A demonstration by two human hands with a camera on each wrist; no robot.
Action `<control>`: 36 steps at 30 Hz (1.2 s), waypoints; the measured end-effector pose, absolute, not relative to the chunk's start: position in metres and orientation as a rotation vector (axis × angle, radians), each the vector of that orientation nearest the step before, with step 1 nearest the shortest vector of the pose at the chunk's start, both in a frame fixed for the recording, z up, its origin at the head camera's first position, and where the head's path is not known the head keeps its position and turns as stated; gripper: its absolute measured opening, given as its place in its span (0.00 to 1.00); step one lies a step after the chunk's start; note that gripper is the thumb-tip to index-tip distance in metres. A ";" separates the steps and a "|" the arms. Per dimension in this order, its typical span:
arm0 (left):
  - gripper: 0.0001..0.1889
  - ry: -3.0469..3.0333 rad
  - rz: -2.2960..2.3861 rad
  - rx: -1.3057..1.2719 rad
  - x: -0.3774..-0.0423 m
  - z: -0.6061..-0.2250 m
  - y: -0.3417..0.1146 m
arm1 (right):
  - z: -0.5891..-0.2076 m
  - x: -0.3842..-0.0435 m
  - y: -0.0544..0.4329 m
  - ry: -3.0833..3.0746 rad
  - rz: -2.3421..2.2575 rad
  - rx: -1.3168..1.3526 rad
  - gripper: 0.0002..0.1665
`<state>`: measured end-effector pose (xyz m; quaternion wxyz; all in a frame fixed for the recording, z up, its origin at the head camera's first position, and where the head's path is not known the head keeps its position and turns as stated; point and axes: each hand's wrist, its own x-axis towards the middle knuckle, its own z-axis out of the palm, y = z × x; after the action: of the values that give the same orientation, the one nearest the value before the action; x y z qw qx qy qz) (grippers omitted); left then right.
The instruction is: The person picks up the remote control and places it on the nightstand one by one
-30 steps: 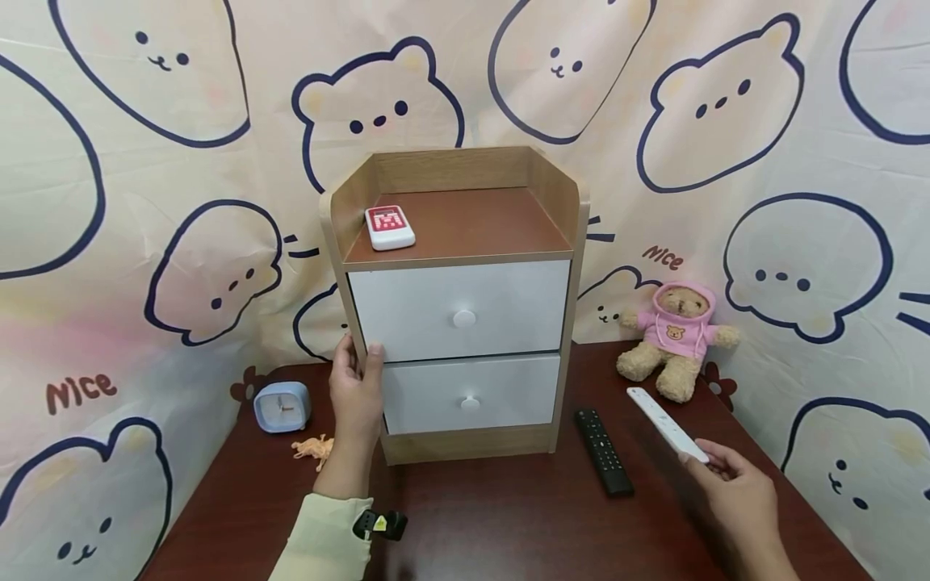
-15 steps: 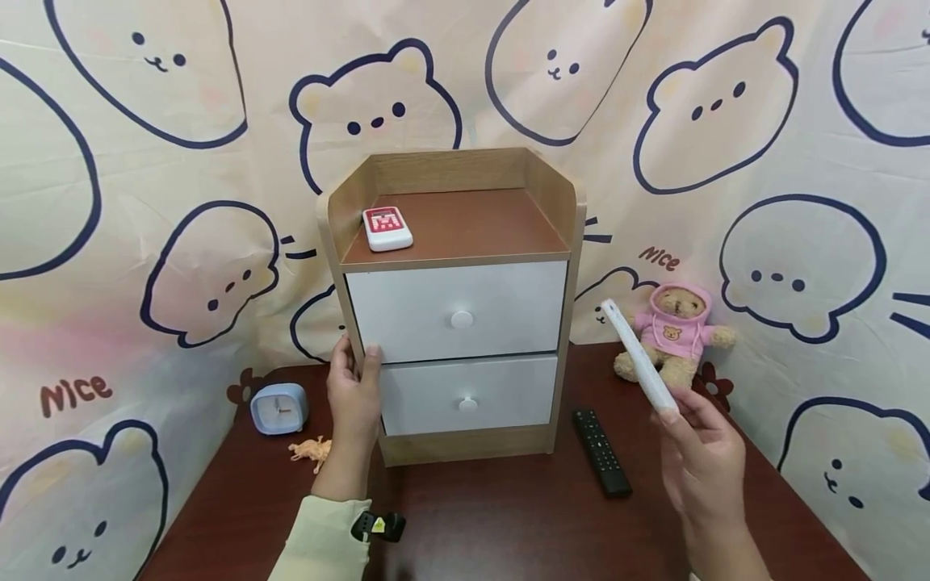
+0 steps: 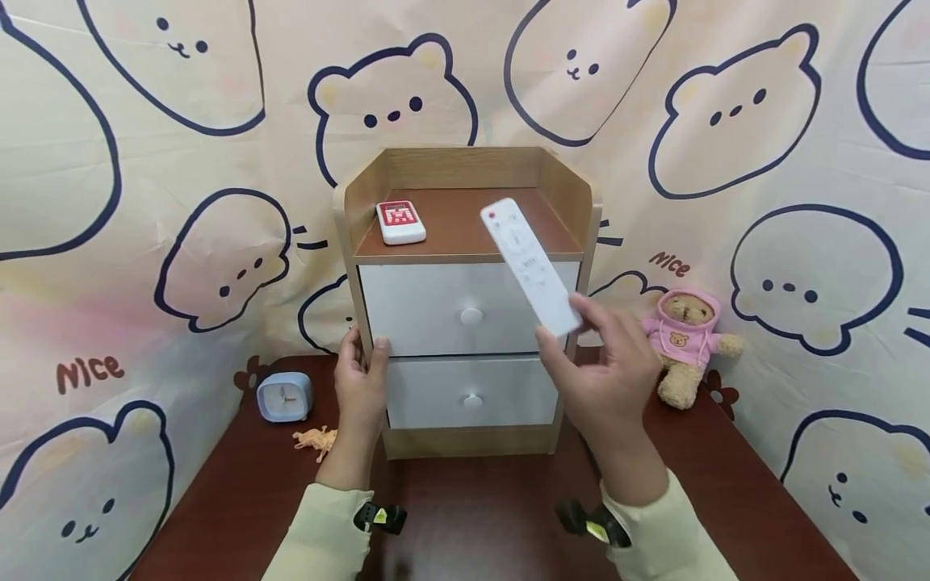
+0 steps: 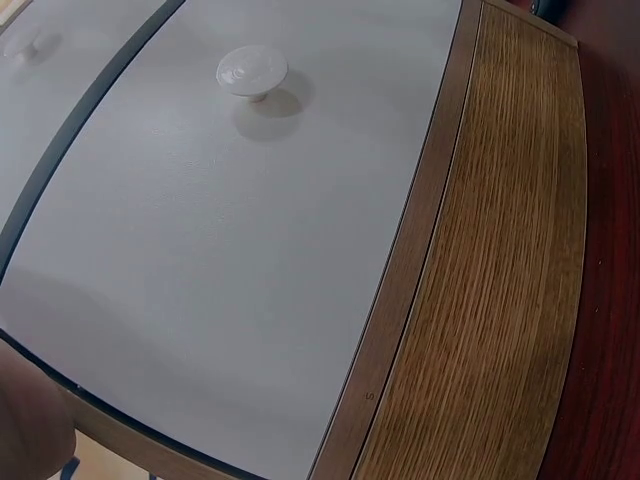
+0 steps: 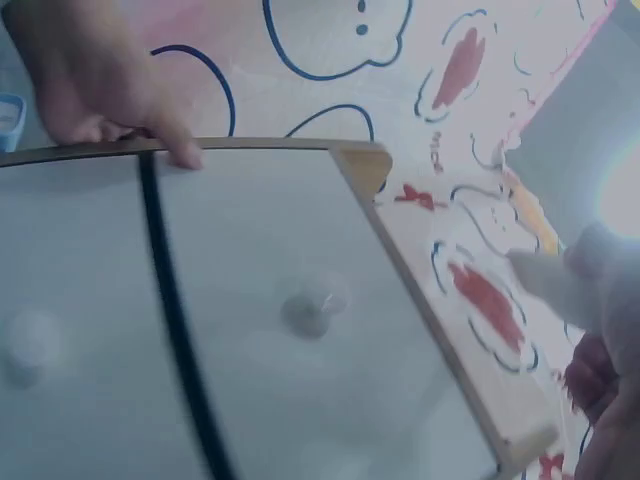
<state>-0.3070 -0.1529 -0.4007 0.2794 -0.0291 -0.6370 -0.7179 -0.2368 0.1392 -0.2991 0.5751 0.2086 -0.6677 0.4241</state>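
My right hand (image 3: 610,375) pinches the near end of a white remote control (image 3: 530,266) between thumb and fingers. The remote is raised in front of the cabinet, tilted, its button side showing and its far end overlapping the top shelf. In the right wrist view, the remote (image 5: 555,290) is blurred at the right edge. My left hand (image 3: 361,395) holds the left side panel of the small wooden cabinet (image 3: 471,442), thumb on the front edge, fingers along the side. Both white drawers are closed, each with a round knob (image 3: 471,316). The left wrist view shows the lower drawer (image 4: 220,230) closely.
A white calculator-like device with a red face (image 3: 401,223) lies on the shelf's left. Left on the dark table (image 3: 465,516) are a blue clock (image 3: 285,397) and a tan figurine (image 3: 316,440). A teddy bear (image 3: 683,339) sits right. My right arm mostly hides a black remote.
My right hand has lifted the white remote from low over the table's right side, up and leftward to the cabinet's front. The left hand keeps its hold on the cabinet.
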 end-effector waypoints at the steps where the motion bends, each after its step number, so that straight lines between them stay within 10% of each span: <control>1: 0.30 -1.716 -1.921 -0.073 -0.307 -0.401 -0.153 | -0.291 -0.241 0.135 -1.590 0.963 0.480 0.28; 16: 0.30 -1.737 -1.900 -0.071 -0.309 -0.401 -0.155 | -0.195 -0.302 0.067 -2.196 0.770 0.393 0.30; 36: 0.33 -1.762 -1.897 -0.059 -0.310 -0.402 -0.154 | -0.192 -0.316 0.048 -2.390 0.622 0.306 0.31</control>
<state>-0.3104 -0.1543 -0.4017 0.2724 -0.0219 -0.6547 -0.7048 -0.3161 0.0475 -0.1924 0.3210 0.1164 -0.9096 0.2367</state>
